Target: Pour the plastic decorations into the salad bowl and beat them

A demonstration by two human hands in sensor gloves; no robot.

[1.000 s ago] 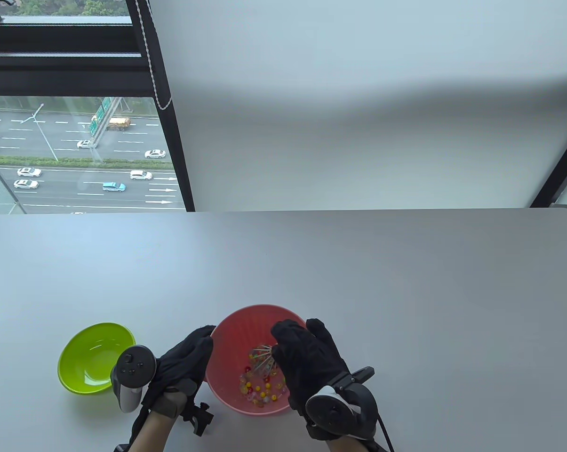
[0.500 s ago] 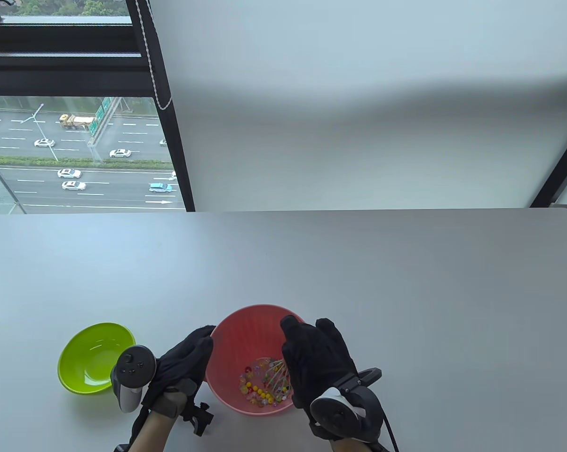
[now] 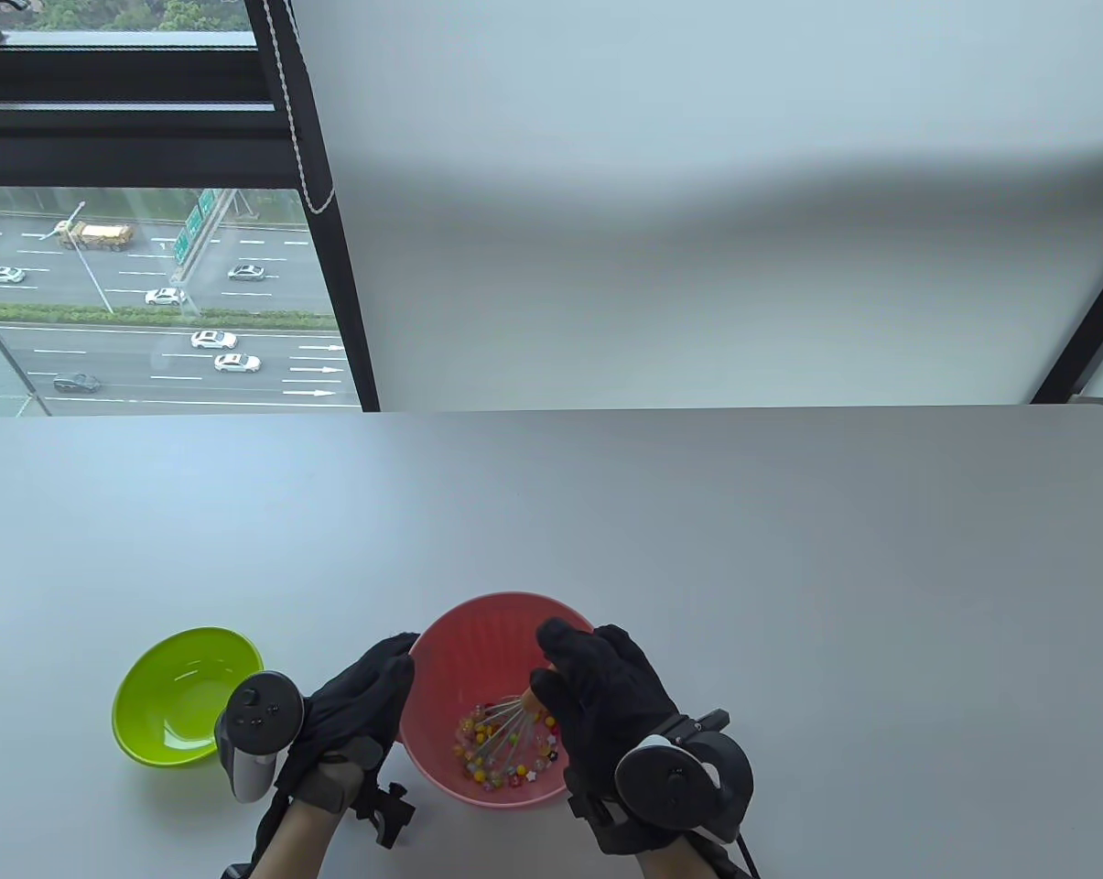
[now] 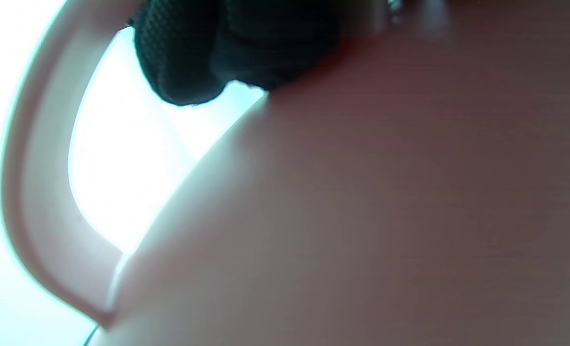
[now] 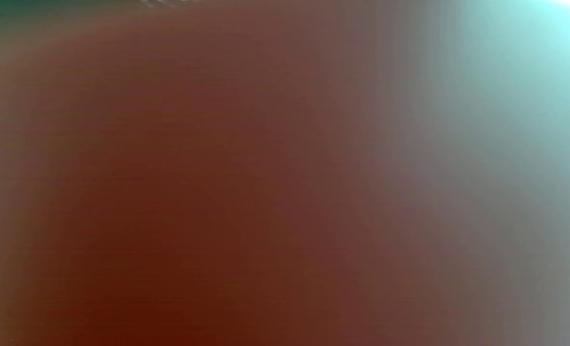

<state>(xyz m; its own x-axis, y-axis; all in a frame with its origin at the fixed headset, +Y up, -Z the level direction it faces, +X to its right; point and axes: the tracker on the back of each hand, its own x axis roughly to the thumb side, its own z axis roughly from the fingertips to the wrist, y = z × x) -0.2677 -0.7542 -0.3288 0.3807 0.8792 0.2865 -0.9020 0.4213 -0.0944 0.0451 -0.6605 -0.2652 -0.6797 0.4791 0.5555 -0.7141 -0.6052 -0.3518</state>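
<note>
The pink salad bowl point(image 3: 464, 632) stands near the table's front edge, with small coloured plastic decorations point(image 3: 514, 776) on its bottom. My right hand point(image 3: 597, 687) is over the bowl's right side and grips the orange handle point(image 3: 535, 700) of a wire whisk point(image 3: 503, 732); the wires reach down among the decorations. My left hand point(image 3: 368, 696) cups the bowl's left outer wall. In the left wrist view its fingertips point(image 4: 184, 62) lie against the bowl's wall point(image 4: 385, 192) under the rim. The right wrist view is filled by the blurred pink bowl point(image 5: 193, 192).
An empty green bowl point(image 3: 185, 673) sits to the left of my left hand. The grey table point(image 3: 697, 513) stretches back to a window and a white wall. The table's front edge is close below both wrists.
My right hand has swung the whisk around inside the bowl, from its right side to left of centre, and the decorations have been shifted about. The left hand and both bowls stay put.
</note>
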